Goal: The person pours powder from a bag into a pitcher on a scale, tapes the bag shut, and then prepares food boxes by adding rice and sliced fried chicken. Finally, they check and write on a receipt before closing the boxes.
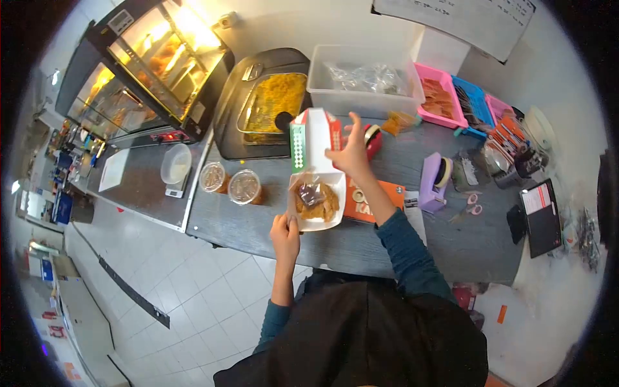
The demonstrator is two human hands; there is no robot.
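Note:
A cardboard takeaway box with its lid raised lies before me at the table's front. Inside it is golden-brown fried food, with a small clear bag of dark sauce on top. My left hand is closed on the box's near left corner, thumb uppermost. By the right edge of the lid, my right hand has its fingers spread, and the thumb points at the lid. Under my right forearm lies an orange printed box, partly covered.
Two lidded drink cups stand left of the box. Behind are a tray of yellow food and a clear plastic bin. A purple tape dispenser, scissors and a tablet are at right; a lit food warmer stands far left.

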